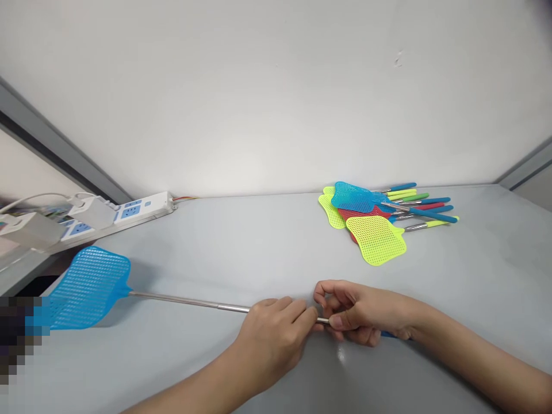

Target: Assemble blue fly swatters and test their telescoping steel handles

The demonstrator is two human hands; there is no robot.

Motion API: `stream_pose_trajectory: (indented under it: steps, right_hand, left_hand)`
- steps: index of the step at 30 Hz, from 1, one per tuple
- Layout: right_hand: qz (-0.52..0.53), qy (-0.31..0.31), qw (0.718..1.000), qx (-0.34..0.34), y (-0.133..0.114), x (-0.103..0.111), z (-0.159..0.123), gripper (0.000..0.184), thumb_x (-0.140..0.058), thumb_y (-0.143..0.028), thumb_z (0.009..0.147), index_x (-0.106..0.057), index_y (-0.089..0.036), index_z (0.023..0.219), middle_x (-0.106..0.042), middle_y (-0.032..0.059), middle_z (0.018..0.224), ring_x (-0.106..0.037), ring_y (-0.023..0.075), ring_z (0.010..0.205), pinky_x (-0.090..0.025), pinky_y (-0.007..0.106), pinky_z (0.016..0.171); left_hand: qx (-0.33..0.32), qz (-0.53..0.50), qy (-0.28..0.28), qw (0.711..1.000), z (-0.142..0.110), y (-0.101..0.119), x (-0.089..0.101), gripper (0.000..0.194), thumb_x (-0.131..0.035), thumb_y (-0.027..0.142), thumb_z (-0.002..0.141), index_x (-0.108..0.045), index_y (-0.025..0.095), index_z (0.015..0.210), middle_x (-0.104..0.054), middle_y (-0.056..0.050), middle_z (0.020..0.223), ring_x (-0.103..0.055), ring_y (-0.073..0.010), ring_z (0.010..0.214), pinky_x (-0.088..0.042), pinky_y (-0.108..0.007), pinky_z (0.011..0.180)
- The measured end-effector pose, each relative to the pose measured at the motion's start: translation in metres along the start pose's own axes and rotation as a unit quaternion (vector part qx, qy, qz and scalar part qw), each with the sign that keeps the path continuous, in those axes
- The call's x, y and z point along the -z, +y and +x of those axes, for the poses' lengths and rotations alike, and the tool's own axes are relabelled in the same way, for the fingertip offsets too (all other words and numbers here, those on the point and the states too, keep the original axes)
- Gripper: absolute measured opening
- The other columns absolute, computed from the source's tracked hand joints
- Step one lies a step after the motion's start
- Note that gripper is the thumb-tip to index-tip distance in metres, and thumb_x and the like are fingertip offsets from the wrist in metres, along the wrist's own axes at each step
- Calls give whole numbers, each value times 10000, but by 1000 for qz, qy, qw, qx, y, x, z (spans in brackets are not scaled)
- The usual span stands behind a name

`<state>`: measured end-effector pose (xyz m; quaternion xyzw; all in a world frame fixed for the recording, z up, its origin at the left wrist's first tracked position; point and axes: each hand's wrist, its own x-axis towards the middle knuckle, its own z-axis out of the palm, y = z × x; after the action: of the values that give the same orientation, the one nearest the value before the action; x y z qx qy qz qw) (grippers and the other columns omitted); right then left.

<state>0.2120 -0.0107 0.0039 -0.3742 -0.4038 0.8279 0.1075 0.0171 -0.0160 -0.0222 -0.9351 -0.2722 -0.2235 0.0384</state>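
Note:
A blue fly swatter with a long, extended metal rod lies across the front of the grey table, its perforated head at the left. My left hand is wrapped over the rod, right of its middle. Just beside it, my right hand pinches the rod between thumb and fingers near the handle end. A bit of blue handle shows beyond my right hand; the rest of it is hidden behind the hand and wrist.
At the back right lies a pile of blue, yellow, red and green fly swatters, including a yellow swatter in front. A white power strip with plugged-in adapters sits at the back left. A white wall rises behind the table.

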Motion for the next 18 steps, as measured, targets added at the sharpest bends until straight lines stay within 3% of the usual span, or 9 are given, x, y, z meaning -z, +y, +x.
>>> stream_pose_trajectory:
  steps: [6, 10, 14, 18]
  right_hand:
    - [9, -2, 1000, 11, -1, 2, -2, 161, -485, -93, 742, -437, -204, 848, -525, -48, 649, -271, 6, 350, -182, 120, 311]
    - [-33, 10, 999, 12, -3, 4, -1, 83, -505, -213, 788, -502, -171, 859, -552, -24, 605, -357, 28, 353, -265, 127, 315]
    - [-110, 15, 994, -22, -5, 5, -1, 326, -421, -440, 844, -559, -147, 810, -502, -33, 497, -331, 35, 327, -269, 125, 294]
    - [-159, 27, 987, -22, -5, 5, -2, 449, -419, -539, 812, -589, -130, 741, -445, -44, 470, -320, 35, 340, -267, 129, 296]
  left_hand:
    - [-1, 0, -9, 1000, 2, -3, 3, 128, -491, 179, 800, -481, 188, 673, -478, 44, 554, -407, -115, 476, -237, -260, 456]
    - [-12, -3, -9, 1000, 4, -8, 8, 166, -455, 229, 842, -498, 188, 686, -483, 41, 554, -409, -113, 479, -248, -253, 464]
    - [-14, -3, -9, 1000, 5, -12, 8, 220, -418, 263, 867, -504, 186, 680, -475, 41, 537, -407, -109, 469, -249, -246, 457]
    - [-7, -4, -16, 1000, 5, -15, 7, 264, -387, 273, 880, -497, 181, 659, -475, 36, 539, -416, -107, 472, -256, -238, 459]
